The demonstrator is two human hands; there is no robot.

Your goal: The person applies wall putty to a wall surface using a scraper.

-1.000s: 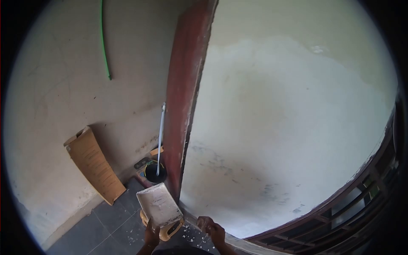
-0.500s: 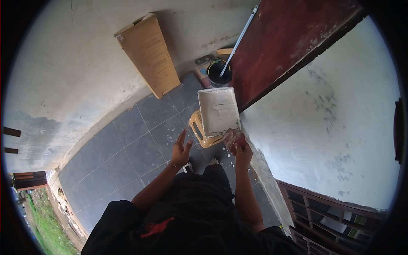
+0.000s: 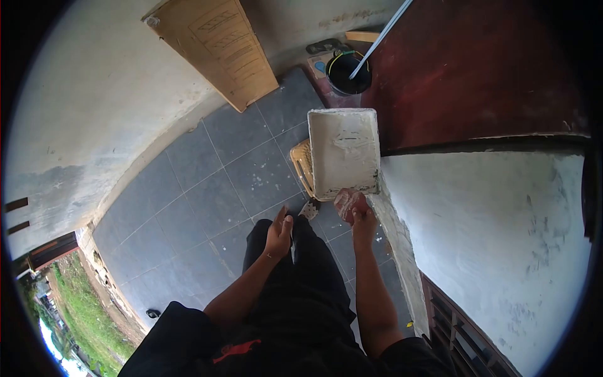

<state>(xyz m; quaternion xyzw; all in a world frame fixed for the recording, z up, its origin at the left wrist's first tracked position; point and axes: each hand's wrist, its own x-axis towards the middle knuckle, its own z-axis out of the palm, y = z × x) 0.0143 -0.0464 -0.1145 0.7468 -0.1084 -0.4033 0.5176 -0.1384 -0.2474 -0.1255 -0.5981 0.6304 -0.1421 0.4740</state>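
My right hand (image 3: 363,227) grips a flat red scraper (image 3: 347,204) smeared with whitish paste. The scraper overlaps the near edge of a white rectangular tray (image 3: 375,147) in this view. Whitish paste coats the tray's inside, with dark specks along the near rim. Under the tray, part of a yellow-tan plastic stool (image 3: 302,164) shows on the left. My left hand (image 3: 278,240) is held over my legs, fingers stretched out and holding nothing.
Behind the tray stands a black bucket (image 3: 333,69) with a long pale pole (image 3: 388,28) leaning out of it. A brown cardboard panel (image 3: 229,60) leans on the back wall. White spots dot the grey tiled floor (image 3: 188,232). A dark red door (image 3: 483,75) adjoins a patchy white wall (image 3: 483,220).
The view has shifted, and the tray appears larger and nearer. My right hand still holds the scraper by the tray's near edge. My left hand has moved slightly right in view, still empty.
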